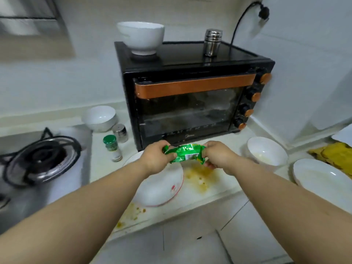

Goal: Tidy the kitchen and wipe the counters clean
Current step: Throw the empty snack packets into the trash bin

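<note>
Head view, left hand [155,159] and right hand [219,157] pinching green packet [185,152], print unreadable, black oven [190,96] behind

White counter [219,189], smeared with a yellow-orange spill [202,178]. On it: black toaster oven [190,103], red-rimmed plate [162,189], three white bowls [100,118] [266,151] [322,180], green-capped jar [112,148], steel shaker [120,133], yellow cloth [335,153] far right.

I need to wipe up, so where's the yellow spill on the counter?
In the head view, the yellow spill lies on the counter under the hands, between the red-rimmed plate and the white bowl, before the oven.
</note>
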A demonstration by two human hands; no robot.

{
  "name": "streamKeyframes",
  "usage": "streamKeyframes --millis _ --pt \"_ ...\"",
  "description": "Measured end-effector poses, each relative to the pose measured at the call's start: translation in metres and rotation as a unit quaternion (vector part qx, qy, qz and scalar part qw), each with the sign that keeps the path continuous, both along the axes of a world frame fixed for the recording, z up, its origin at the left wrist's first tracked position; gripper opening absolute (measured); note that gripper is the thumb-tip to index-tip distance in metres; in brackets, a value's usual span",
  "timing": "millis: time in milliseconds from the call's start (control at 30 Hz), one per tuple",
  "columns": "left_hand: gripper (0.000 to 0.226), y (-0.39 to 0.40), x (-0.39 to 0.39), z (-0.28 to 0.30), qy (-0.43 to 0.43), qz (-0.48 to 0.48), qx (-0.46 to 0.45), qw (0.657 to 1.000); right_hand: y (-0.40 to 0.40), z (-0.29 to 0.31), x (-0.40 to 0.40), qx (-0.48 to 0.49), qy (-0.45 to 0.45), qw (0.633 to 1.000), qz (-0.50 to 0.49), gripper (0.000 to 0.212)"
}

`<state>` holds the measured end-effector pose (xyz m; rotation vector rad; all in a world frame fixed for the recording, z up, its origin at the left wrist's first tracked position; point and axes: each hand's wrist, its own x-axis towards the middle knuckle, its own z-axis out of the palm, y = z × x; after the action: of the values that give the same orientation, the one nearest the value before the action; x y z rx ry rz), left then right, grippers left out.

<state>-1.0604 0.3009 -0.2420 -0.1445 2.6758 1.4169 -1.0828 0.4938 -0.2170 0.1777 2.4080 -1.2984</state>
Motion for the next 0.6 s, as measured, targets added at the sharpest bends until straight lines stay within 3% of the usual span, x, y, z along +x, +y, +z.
streamKeyframes --millis 133,233,400,600 --pt "0.015 -0.043 0.079 -0.005 0.001 0.109 -0.005 0.994 -0.038 -0.01 0.035 -0.057 -0.004 0.996 0.074 0.011" --pt "0.024 -0.079 0.143 -0.005 -0.013 0.175 -0.018 0.984 -0.082 -0.02 0.065 -0.059 -0.015 0.99 0.131 0.017" --pt "0.034 -0.158 0.267 0.002 -0.024 0.328 -0.031 0.944 -0.198 -0.015 0.143 -0.047 0.0 0.962 0.268 0.023" --pt "0.026 -0.246 0.433 0.011 -0.008 0.473 0.044 0.88 -0.338 -0.005 0.271 -0.041 -0.016 0.905 0.423 0.016"
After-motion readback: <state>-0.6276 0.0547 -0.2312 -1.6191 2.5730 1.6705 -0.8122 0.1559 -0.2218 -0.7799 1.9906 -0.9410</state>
